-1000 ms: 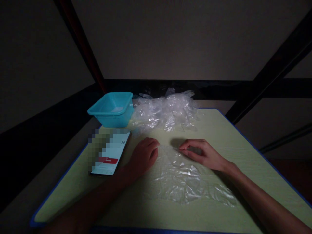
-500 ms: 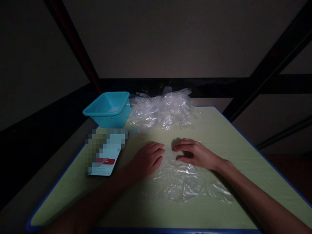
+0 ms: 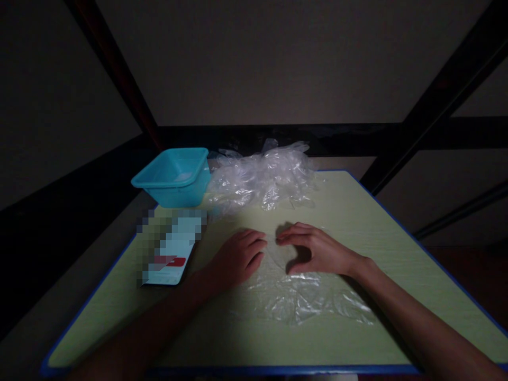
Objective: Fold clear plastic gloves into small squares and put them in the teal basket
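Right hand (image 3: pixel 323 251) gapes unfilled over clear plastic (image 3: pixel 291 300) (well inside the blue table edge (image 3: pixel 278 369)); left hand (image 3: pixel 240 256) curls loosely, hold unclear.

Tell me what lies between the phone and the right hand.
In the head view, the left hand lies between the phone and the right hand, with clear plastic between the two hands.

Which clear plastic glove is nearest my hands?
The glove laid out on the table; the others are heaped beyond, beside the turquoise basin.
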A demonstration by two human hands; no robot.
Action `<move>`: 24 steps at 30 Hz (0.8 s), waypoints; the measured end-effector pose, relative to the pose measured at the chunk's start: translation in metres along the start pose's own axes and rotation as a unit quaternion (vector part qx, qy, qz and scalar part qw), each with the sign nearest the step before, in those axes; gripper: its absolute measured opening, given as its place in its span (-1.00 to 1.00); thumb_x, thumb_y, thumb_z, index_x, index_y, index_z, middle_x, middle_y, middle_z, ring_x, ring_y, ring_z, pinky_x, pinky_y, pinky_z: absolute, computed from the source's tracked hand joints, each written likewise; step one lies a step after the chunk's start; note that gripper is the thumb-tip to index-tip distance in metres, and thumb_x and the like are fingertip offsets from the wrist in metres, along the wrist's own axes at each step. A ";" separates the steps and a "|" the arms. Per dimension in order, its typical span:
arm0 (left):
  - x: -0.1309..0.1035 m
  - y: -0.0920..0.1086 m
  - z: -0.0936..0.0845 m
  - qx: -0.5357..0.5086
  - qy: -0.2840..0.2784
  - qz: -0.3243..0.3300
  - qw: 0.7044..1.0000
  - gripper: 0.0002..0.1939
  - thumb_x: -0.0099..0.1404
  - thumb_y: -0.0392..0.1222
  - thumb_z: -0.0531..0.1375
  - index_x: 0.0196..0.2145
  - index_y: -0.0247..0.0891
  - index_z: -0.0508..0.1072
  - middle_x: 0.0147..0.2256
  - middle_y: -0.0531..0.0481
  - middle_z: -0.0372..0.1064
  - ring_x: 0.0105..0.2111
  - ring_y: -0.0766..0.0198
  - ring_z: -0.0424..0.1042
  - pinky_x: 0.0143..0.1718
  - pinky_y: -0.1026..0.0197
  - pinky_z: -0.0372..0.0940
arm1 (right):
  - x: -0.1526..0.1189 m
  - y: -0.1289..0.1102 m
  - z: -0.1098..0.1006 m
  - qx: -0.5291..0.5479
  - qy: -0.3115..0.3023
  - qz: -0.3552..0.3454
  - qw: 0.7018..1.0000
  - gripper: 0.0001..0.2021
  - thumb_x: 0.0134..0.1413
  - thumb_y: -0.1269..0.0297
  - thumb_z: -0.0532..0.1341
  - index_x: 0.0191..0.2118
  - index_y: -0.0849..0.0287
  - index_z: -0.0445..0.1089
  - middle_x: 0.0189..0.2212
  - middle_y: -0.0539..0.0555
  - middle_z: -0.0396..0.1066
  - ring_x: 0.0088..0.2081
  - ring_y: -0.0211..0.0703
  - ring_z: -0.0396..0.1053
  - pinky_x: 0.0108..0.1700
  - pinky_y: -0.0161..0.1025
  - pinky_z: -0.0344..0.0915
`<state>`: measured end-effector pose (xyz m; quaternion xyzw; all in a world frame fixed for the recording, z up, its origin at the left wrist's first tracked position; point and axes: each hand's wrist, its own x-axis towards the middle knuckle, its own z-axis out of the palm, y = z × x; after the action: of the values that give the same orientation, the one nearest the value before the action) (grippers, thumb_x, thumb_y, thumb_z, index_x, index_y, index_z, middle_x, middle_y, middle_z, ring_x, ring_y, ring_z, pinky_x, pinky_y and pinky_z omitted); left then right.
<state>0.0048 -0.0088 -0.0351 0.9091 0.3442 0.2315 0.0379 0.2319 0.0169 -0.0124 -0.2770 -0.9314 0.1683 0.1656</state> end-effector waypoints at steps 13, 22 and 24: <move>-0.003 -0.002 -0.001 0.004 0.004 -0.030 1.000 -0.76 0.25 -0.34 0.04 -0.14 -0.33 0.40 -0.08 -0.20 0.35 -0.06 0.11 0.32 -0.03 0.01 0.27 | -0.005 0.005 -0.011 -0.005 0.051 0.017 0.999 -0.74 0.24 0.26 -0.01 -0.13 0.24 0.36 -0.17 0.18 0.42 -0.11 -0.09 0.35 -0.06 -0.08 0.29; -0.002 -0.005 -0.014 -0.047 -0.155 0.063 0.985 -0.27 0.23 0.09 0.10 0.23 -0.31 -0.01 0.25 -0.22 -0.09 0.26 0.04 -0.16 0.21 -0.08 -0.13 | -0.018 0.024 -0.027 -0.096 0.104 0.091 0.986 -0.72 0.21 0.29 -0.05 -0.20 0.25 0.37 -0.25 0.20 0.44 -0.24 -0.06 0.40 -0.18 -0.10 0.34; -0.002 -0.005 -0.013 -0.055 -0.177 0.070 0.980 -0.24 0.23 0.16 0.07 0.25 -0.27 -0.05 0.26 -0.18 -0.12 0.26 0.05 -0.17 0.21 -0.06 -0.16 | -0.019 0.025 -0.027 -0.105 0.099 0.091 0.985 -0.72 0.21 0.29 -0.06 -0.21 0.25 0.37 -0.27 0.20 0.44 -0.25 -0.07 0.40 -0.20 -0.11 0.34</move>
<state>-0.0054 -0.0072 -0.0255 0.9541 0.2545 0.0874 0.1317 0.2696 0.0315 -0.0027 -0.3918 -0.8937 0.0557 0.2114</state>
